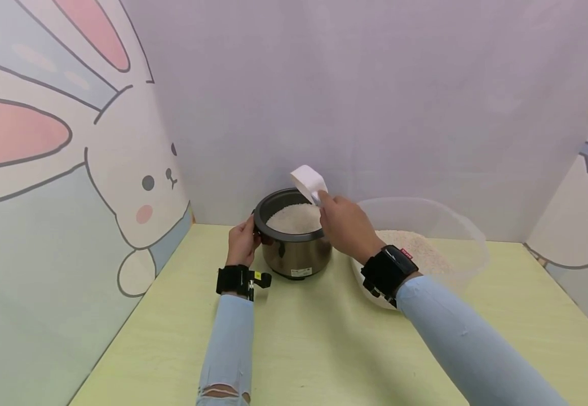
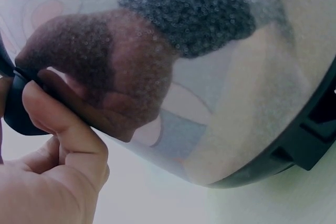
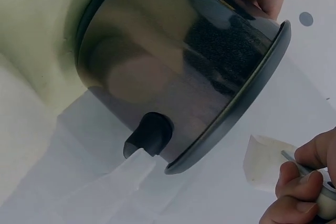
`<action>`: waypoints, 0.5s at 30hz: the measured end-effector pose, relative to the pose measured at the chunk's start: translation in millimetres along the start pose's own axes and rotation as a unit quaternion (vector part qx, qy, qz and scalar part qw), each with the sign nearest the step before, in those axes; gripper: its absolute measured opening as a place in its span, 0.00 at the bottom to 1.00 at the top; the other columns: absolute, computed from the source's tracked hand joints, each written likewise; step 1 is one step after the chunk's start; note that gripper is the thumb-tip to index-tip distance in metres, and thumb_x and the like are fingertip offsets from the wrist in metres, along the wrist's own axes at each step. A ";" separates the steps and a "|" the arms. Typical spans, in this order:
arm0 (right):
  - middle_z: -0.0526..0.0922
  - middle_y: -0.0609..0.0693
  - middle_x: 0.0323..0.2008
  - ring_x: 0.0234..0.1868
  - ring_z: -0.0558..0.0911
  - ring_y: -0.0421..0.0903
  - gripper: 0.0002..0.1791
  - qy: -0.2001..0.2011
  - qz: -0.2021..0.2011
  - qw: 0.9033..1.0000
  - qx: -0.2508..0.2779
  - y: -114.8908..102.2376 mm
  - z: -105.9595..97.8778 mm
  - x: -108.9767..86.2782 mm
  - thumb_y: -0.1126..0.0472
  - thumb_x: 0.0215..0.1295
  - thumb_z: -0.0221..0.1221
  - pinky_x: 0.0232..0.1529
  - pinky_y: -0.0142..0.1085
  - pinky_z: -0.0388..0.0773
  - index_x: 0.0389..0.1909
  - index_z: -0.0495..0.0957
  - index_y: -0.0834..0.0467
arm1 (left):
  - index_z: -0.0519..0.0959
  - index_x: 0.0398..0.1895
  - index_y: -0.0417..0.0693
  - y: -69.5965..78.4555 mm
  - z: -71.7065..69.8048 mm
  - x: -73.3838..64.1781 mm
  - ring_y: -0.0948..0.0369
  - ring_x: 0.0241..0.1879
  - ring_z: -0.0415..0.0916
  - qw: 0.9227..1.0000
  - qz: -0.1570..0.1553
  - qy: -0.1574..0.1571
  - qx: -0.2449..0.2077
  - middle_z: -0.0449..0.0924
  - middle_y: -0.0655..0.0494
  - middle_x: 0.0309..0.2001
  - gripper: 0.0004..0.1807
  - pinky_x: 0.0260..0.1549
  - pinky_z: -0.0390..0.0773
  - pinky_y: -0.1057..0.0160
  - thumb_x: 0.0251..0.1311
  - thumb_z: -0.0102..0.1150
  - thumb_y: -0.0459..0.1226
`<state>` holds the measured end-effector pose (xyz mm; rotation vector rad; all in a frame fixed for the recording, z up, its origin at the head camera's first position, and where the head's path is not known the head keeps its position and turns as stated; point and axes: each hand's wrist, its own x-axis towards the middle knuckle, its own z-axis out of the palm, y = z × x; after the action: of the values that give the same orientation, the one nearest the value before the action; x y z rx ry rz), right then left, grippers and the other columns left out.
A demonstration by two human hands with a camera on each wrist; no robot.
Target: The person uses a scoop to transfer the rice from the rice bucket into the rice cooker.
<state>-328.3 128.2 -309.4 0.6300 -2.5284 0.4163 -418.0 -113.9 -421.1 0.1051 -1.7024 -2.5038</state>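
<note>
A shiny metal rice cooker [image 1: 296, 255] with a dark rim stands on the table, lidless, with white rice [image 1: 294, 219] inside. My left hand [image 1: 242, 242] grips the black handle [image 2: 23, 106] on the cooker's left side, thumb and fingers round it. Above the cooker's right rim, my right hand [image 1: 346, 225] holds a white scoop [image 1: 309, 180] by its handle, the cup tilted over the rice. In the right wrist view the fingers [image 3: 304, 182] curl round the scoop's handle. The cooker's other black handle [image 3: 149, 135] faces that side.
Right of the cooker sits a large translucent tub [image 1: 478, 248] holding more rice [image 1: 415, 248], partly behind my right wrist. The pale yellow-green table [image 1: 294, 338] ends at a plain curtain [image 1: 375, 113] behind. Rabbit-printed panels [image 1: 121, 197] stand at the sides.
</note>
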 end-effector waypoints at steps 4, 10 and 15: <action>0.82 0.66 0.41 0.35 0.83 0.59 0.24 -0.021 0.016 1.000 0.000 3.8 2.3 -4.5 0.67 0.75 0.54 0.34 0.50 0.80 0.68 0.68 0.70 | 0.77 0.20 0.46 -10.8 -2.5 10.5 0.65 0.20 0.67 1.000 -0.003 0.007 -0.007 0.69 0.57 0.23 0.22 0.23 0.71 0.69 0.72 0.62 0.47; 0.84 0.68 0.43 0.39 0.84 0.61 0.24 -0.001 0.020 1.000 0.014 18.0 3.9 -13.8 0.67 0.75 0.52 0.37 0.53 0.80 0.68 0.67 0.72 | 0.78 0.22 0.45 -12.6 -1.6 10.5 0.65 0.20 0.68 1.000 -0.001 0.015 -0.005 0.69 0.56 0.24 0.22 0.23 0.72 0.70 0.71 0.63 0.48; 0.84 0.70 0.41 0.35 0.84 0.62 0.23 0.040 0.018 0.999 0.022 34.8 0.0 -23.9 0.68 0.74 0.52 0.35 0.53 0.80 0.66 0.69 0.73 | 0.80 0.25 0.45 -9.4 -1.1 7.1 0.66 0.19 0.66 1.000 0.002 0.016 0.003 0.71 0.57 0.24 0.20 0.23 0.72 0.70 0.71 0.62 0.49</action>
<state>-327.5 166.1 -328.0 0.5728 -2.4631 0.5022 -425.5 -112.4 -430.2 0.1410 -1.6954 -2.4801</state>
